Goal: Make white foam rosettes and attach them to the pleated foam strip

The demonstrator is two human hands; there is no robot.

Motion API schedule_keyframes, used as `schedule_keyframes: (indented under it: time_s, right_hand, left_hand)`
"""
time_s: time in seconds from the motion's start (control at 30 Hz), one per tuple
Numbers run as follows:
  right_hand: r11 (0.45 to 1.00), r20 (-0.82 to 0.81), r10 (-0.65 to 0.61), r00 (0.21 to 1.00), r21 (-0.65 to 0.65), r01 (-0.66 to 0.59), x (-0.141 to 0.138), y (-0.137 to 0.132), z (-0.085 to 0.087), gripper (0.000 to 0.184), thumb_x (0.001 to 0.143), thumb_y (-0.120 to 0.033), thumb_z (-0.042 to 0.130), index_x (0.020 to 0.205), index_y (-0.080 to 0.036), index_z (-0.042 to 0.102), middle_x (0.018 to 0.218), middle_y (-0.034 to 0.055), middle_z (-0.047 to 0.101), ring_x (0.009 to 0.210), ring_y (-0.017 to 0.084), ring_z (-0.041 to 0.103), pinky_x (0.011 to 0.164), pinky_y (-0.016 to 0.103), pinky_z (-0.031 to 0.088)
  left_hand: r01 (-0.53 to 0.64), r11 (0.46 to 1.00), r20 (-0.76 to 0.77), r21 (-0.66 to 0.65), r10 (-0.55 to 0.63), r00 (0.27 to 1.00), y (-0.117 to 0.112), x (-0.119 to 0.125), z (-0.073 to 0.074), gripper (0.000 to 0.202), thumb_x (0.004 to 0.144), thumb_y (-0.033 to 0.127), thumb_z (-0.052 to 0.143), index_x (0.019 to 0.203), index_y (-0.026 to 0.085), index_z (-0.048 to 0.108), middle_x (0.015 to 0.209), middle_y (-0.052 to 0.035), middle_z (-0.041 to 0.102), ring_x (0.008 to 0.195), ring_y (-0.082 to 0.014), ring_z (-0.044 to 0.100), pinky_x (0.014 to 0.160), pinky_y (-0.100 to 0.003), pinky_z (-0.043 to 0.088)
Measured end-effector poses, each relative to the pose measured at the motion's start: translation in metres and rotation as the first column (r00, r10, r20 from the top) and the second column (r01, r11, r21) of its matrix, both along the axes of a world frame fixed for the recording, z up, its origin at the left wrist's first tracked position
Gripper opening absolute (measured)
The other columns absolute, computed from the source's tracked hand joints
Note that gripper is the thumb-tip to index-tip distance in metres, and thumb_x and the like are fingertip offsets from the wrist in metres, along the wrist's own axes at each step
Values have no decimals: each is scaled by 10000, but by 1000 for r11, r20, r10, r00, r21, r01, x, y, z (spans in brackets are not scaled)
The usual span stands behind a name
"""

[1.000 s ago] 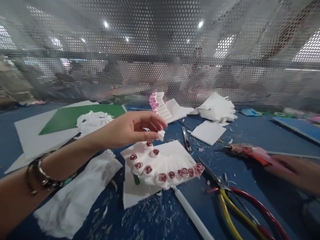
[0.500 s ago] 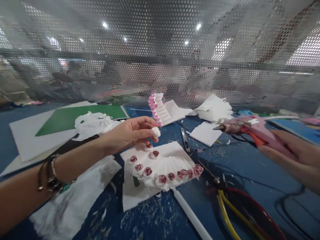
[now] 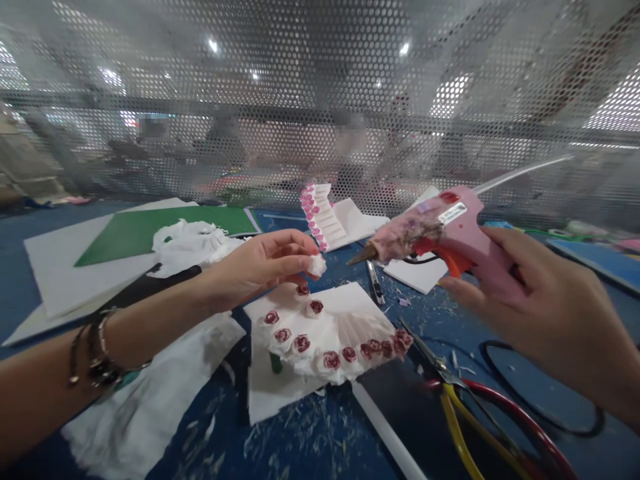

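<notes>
Between the thumb and fingers of my left hand is a small white paper rosette, pinched above the table. My right hand grips a pink hot glue gun, its stained nozzle pointing left toward the rosette with a gap between them. A clear glue stick sticks out of the gun's back. Below my left hand lies a pleated white paper fan edged with several dark-red-tipped rosettes. It rests on a white foam board piece.
Scissors with red and yellow handles lie front right, beside a white stick. A craft knife lies behind the fan. A pink-edged pleated piece, green sheet and crumpled white paper are farther back, before a perforated metal screen.
My right hand has brought the glue gun left and turned it, so its nozzle is much nearer the rosette. My left hand keeps its pinch, almost in place.
</notes>
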State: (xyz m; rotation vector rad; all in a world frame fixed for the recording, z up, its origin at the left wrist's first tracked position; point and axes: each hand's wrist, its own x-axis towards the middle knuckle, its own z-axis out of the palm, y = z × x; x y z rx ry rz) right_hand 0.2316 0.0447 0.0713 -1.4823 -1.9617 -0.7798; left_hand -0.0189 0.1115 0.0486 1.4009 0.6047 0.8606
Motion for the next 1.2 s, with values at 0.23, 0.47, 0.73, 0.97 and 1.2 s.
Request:
schedule_keyframes:
  time_s: [0.23,0.47,0.73,0.97,1.2]
  right_hand:
    - [999,42,26,999,28,-27,-6,-1,-4,430,750,-515,359,876,-131,504,512,-16,428,393,106,339,386,232,311]
    - [995,126,35,991,91,-47,-9,-2,-6,430,798,-464,307,955,-106,486,574,34,499,437,146,428,429,262,340]
    - [995,89,85,992,51,-90,-10,0,-5,331,807,-393,346,879,-106,493,576,45,515,534,168,515,385,250,290]
    - [993,96,83,992,79,-91,-9,-4,-4,329,806,-401,344,906,-122,486,628,58,540,568,176,528,396,257,290]
    - [994,81,74,994,79,-80,-10,-2,-6,299,798,-375,359,948,-145,476,663,56,557,582,184,535,440,270,352]
  left_hand:
    - [2,1000,-6,6,-2,1000,-3,1,1,60,691,150,579,729,157,532,636,40,570,571,-52,517,533,-171,427]
    - [-28,999,-55,22,29,998,-4,1,4,112,649,170,602,734,149,533,639,30,563,585,-70,524,560,-195,430]
    - [-30,999,-46,42,32,998,-5,0,9,165,598,195,652,702,145,533,637,28,553,566,-86,537,574,-226,466]
    - [-41,995,-90,91,50,995,-7,-2,12,170,597,224,657,706,156,546,664,24,548,582,-91,536,597,-238,489]
    - [-20,997,-77,69,26,997,-9,0,14,162,580,200,659,680,164,536,624,41,558,549,-77,539,550,-194,464]
